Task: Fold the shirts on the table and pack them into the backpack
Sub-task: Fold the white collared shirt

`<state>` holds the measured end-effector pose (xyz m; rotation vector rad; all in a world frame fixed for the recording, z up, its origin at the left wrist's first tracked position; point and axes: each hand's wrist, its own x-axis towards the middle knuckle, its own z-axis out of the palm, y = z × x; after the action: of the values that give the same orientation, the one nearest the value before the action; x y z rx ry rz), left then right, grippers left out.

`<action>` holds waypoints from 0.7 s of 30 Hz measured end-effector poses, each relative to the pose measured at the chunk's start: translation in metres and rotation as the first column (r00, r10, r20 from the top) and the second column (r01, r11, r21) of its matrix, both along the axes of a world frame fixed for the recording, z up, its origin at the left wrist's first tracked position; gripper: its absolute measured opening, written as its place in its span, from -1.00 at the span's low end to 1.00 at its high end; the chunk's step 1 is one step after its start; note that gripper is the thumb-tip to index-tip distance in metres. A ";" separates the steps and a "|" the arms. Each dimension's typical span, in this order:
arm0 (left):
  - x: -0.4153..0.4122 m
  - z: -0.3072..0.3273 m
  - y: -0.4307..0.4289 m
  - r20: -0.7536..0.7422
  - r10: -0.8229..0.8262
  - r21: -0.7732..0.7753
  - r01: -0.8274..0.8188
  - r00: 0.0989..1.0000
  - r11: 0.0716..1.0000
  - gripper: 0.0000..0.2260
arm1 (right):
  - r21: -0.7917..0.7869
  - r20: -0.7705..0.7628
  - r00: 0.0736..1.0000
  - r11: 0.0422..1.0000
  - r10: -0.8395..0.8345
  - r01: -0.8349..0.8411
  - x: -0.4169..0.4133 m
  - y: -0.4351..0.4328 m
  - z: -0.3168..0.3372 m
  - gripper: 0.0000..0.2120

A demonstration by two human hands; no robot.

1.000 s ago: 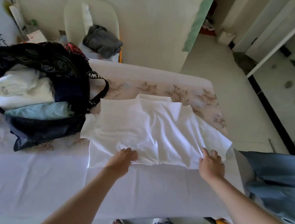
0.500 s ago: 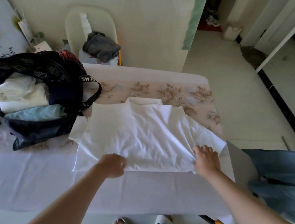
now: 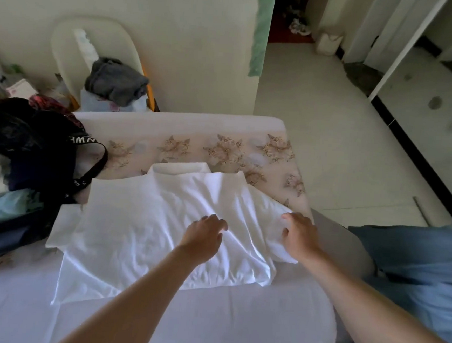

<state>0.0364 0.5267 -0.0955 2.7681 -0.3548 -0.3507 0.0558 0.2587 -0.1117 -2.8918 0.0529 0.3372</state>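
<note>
Shirt (image 3: pixel 145 219) lies white on the desk (image 3: pixel 207 321), just beside the backpack (image 3: pixel 31 156). Your right hand (image 3: pixel 299 238) presses spread fingers on the sleeve farthest from the backpack. Your left hand (image 3: pixel 203 236) rests mid-shirt; whether it pinches cloth, I cannot tell.

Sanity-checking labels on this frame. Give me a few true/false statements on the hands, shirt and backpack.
1. The left hand and the right hand both touch the white fabric shirt. True.
2. The black fabric backpack sits to the right of the shirt. False: it sits to the shirt's left.
3. The backpack is empty. False: white and pale blue cloth shows inside it.
4. A crumpled grey garment lies on the pale chair beyond the table. True.
</note>
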 end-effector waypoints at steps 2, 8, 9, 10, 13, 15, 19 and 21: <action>0.025 0.003 -0.022 0.045 -0.006 -0.022 0.007 0.999 1.000 -0.70 | -0.082 -0.014 1.000 0.997 0.003 -0.004 0.011 -0.007 -0.005 -0.55; 0.119 -0.008 -0.054 0.024 0.066 0.129 -0.069 0.997 0.989 -0.53 | 0.076 0.026 0.996 0.993 0.088 -0.090 0.036 0.015 -0.012 -0.83; 0.131 -0.010 -0.054 0.014 0.091 0.143 -0.092 0.996 0.985 -0.54 | 0.132 -0.074 0.995 0.990 0.067 -0.057 0.038 0.026 -0.009 -0.74; 0.142 -0.012 -0.054 -0.002 0.118 0.158 -0.116 0.993 0.981 -0.56 | 0.164 -0.140 0.989 0.986 0.045 -0.022 0.041 0.034 -0.009 -0.68; 0.165 -0.015 -0.052 -0.012 0.190 0.256 -0.181 0.982 0.950 -0.68 | 0.210 -0.100 0.993 0.977 0.056 -0.034 0.045 0.051 -0.018 -0.71; 0.172 -0.015 -0.051 0.023 0.225 0.281 -0.222 0.974 0.934 -0.77 | 0.186 -0.071 0.994 0.980 0.084 -0.070 0.047 0.050 -0.022 -0.77; 0.183 -0.015 -0.049 0.061 0.187 0.289 -0.196 0.981 0.937 -0.74 | 0.185 0.060 0.991 0.975 0.118 -0.127 0.046 0.041 -0.031 -0.97; 0.190 -0.018 -0.048 0.022 0.132 0.426 -0.128 0.991 0.896 -0.73 | 0.218 0.170 0.976 0.961 0.134 -0.170 0.045 0.041 -0.034 -0.89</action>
<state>0.2260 0.4786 -0.1132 3.1968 -0.0930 -0.4513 0.1004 0.2995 -0.1455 -2.6848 -0.2226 0.1344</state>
